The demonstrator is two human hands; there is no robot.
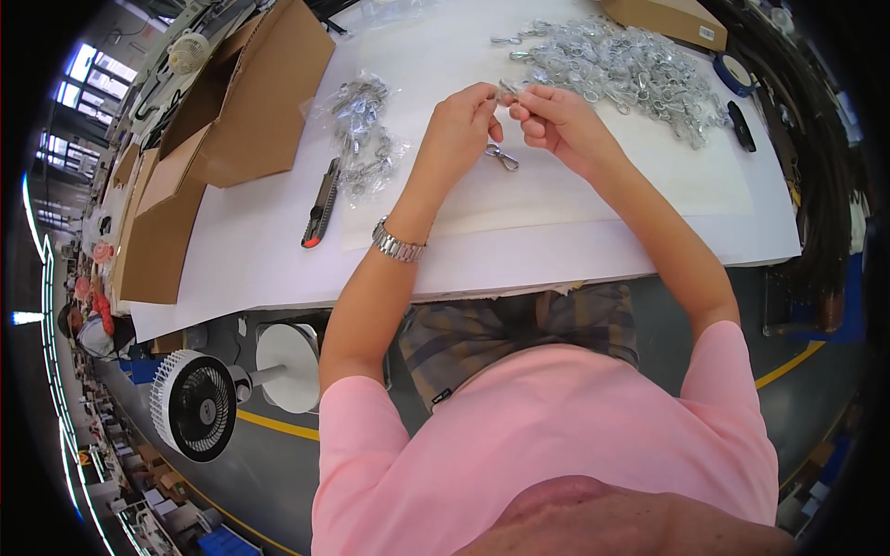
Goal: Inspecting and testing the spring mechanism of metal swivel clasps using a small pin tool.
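Above the white-covered table (556,250), my left hand (464,120) and my right hand (561,120) meet fingertip to fingertip. Both are closed in a pinch on a small silver clasp (506,90), partly hidden by the fingers; clear plastic seems to surround it. A bare metal snap hook (503,158) lies on the table just below and between my hands. Beyond my right hand spreads a large pile of bagged metal clasps (630,69). Left of my left hand lies a smaller heap of clasps and clear plastic bags (363,125).
A box cutter (321,206) lies left of the smaller heap, beside an open cardboard box (250,111). At the far right are a blue tape roll (734,74), a black tool (742,127) and another carton (669,20). A fan (195,406) stands below the table's left side.
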